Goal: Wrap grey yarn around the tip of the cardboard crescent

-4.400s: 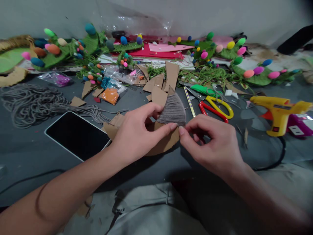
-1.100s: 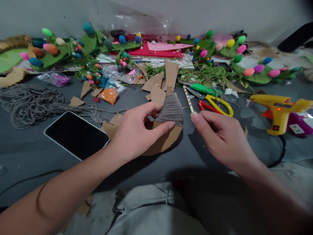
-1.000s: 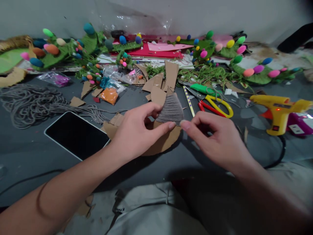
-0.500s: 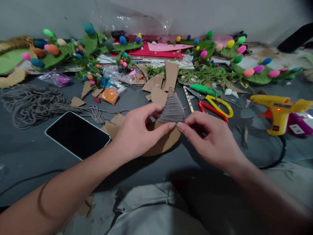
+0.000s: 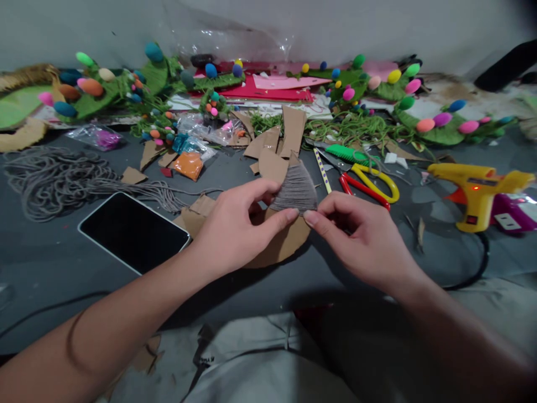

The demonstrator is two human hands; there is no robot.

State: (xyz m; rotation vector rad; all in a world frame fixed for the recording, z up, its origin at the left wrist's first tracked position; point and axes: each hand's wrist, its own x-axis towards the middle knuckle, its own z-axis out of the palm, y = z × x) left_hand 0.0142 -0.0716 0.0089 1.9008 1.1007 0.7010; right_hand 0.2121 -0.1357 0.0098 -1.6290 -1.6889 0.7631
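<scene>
Left hand (image 5: 235, 229) fingers pinch grey yarn-wrapped cardboard wedge (image 5: 296, 190), held just above brown cardboard piece (image 5: 281, 243) on dark surface (image 5: 50, 252); right hand (image 5: 363, 240) fingers narrow, pinching at wedge's lower right corner; scissors (image 5: 369, 182) near

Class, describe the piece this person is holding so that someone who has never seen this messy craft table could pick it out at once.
Start at the dark phone lying flat on the grey table; just to its right, the left hand and right hand meet. Between their fingertips stands a cardboard piece wound with grey cord. The cardboard scraps behind it are bare brown; only this one is covered in tight grey wraps.
</scene>
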